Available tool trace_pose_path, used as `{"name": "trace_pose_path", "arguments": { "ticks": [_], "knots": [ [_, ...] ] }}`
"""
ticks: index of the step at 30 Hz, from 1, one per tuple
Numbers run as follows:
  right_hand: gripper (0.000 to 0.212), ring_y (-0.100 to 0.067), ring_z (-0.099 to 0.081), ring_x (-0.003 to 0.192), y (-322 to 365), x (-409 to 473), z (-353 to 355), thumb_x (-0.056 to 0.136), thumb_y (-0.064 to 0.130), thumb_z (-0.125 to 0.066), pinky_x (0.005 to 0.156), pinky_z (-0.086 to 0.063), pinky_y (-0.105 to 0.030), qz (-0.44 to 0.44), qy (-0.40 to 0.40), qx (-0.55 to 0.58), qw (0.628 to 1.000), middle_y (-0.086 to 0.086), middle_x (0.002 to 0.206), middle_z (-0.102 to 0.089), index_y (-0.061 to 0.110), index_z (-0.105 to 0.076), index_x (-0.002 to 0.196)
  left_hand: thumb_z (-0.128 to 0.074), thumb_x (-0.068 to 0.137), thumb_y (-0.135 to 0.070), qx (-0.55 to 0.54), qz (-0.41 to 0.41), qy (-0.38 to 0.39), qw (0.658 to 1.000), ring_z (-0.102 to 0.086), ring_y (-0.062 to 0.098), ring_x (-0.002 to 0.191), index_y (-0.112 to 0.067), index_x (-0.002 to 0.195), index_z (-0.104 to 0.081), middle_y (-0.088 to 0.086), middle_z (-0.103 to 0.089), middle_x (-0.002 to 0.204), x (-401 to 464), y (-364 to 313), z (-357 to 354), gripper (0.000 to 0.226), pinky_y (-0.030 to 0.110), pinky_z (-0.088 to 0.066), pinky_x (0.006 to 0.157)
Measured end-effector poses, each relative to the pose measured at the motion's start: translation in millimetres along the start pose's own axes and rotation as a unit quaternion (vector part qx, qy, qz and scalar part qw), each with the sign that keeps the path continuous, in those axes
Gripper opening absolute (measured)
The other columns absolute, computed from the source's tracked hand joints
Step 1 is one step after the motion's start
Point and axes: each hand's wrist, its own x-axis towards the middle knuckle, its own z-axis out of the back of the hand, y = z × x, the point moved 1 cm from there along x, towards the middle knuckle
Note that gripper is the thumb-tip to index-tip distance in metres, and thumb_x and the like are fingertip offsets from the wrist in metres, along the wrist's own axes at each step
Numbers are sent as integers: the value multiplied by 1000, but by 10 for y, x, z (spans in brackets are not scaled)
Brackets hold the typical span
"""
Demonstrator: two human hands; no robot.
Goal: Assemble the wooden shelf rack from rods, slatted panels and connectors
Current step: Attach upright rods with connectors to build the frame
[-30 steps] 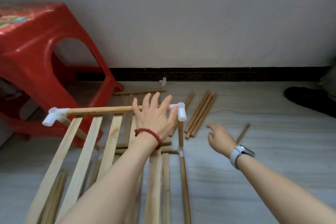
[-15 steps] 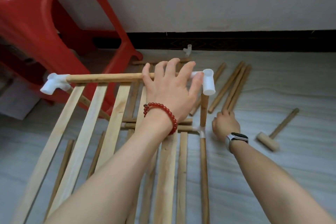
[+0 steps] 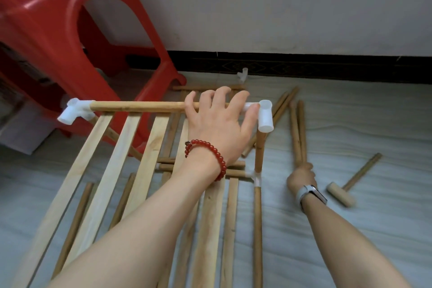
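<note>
Left hand: your left hand (image 3: 219, 121) lies over the top rod (image 3: 138, 106), fingers curled over it beside the white corner connector (image 3: 266, 116).
Right hand: your right hand (image 3: 301, 176) grips the near end of a loose rod (image 3: 295, 133) on the floor (image 3: 362, 124).
Slatted panel: the slatted panel (image 3: 102, 170) slopes down from the top rod toward you.
Mallet: the wooden mallet (image 3: 350, 184) lies just right of your right hand.
</note>
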Motion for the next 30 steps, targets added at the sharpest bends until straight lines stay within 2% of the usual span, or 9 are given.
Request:
{"name": "trace_pose_path", "arguments": {
  "ticks": [5,9,11,13,15,18,22,26,30],
  "knots": [
    [32,-45,-50,113,37,-392,321,94,8,-40,91,-41,-41,-16,-4,99,995,-31,125,-50,-10,-40,121,-13,90,-54,-5,-1,14,1000,-32,17,126,-38,130,-46,-6,-45,132,-3,11,7,53,44,1,107],
    [25,-36,-52,87,151,-925,789,95,11,-43,70,-37,-34,51,-67,204,975,-28,102,-57,-10,-49,109,-23,97,-43,-54,-7,104,993,-7,16,143,-33,144,-27,-4,-26,151,28,69,129,48,44,12,111],
    [16,-34,-52,79,222,-1239,1066,95,12,-46,63,-34,-31,114,-108,256,954,-20,88,-56,-3,-50,99,-32,98,-34,-118,0,134,984,1,17,144,-28,146,-24,-2,-16,155,-13,127,303,49,43,9,114],
    [13,-30,-51,68,280,-1600,1319,95,16,-46,52,-38,-28,189,-128,273,935,-10,74,-54,9,-47,84,-40,96,-25,-186,20,98,978,-10,19,143,-23,141,-35,0,-24,152,-218,217,542,45,43,-4,117],
    [21,-17,-45,54,333,-1978,1515,95,17,-48,41,-33,-13,266,-130,268,917,-3,64,-50,17,-43,75,-45,93,-21,-196,34,46,979,-31,19,134,-19,132,-47,0,-39,141,-541,362,757,39,41,-21,113],
    [18,-8,-40,50,470,-2477,1626,96,20,-49,42,-33,-12,358,-74,186,912,4,61,-46,21,-44,79,-47,92,-21,-141,74,53,986,-36,19,128,-19,128,-50,1,-43,135,-1036,666,976,36,41,-26,109],
    [9,-15,-51,69,704,-2800,1447,96,16,-48,58,-36,-22,430,-13,27,902,3,76,-55,15,-45,87,-44,91,-26,-93,137,83,983,-33,21,128,-23,128,-46,0,-40,135,-1496,969,1138,37,39,-29,104],
    [11,-26,-53,83,842,-2908,1160,96,19,-45,68,-39,-34,428,-3,-77,900,-7,88,-56,9,-49,92,-41,92,-37,-65,113,131,983,-20,19,138,-25,136,-36,2,-27,147,-1843,1160,1119,46,41,-22,108],
    [14,-26,-50,97,861,-2857,1027,96,21,-45,82,-44,-40,391,12,-87,916,-7,97,-55,11,-55,100,-37,93,-44,-69,82,156,982,1,20,144,-28,146,-19,0,-6,157,-2033,1171,1002,58,50,-2,114]
  ]
}}
